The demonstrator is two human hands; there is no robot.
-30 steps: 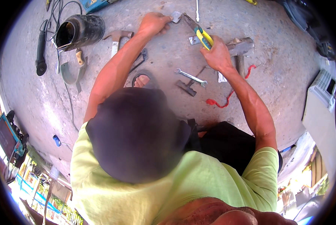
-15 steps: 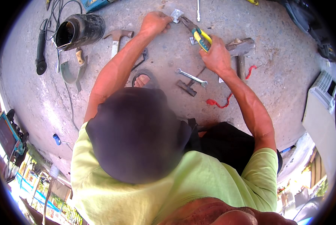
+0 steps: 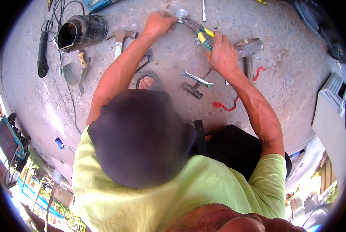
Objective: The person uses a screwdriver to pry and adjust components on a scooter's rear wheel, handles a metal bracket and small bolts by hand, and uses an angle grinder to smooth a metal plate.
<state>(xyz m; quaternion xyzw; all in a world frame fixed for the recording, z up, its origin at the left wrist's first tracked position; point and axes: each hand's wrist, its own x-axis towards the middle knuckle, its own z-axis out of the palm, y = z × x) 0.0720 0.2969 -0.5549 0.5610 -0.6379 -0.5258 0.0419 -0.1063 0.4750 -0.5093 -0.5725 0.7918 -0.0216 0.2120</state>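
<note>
We cannot make out what the small metal piece [image 3: 182,14] is. The right hand [image 3: 223,56] covers the pliers' [image 3: 198,31] handle ends. A blue case [image 3: 97,4] is cut by the top edge.

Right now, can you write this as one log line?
left hand: holds small metal piece | right hand: grips pliers, tips at piece | nearby: wrench, hammer

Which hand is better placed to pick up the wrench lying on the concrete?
Right. The right hand, though gripping the pliers, sits just above the wrench. The left hand is farther off, pinching the small metal piece.
</note>
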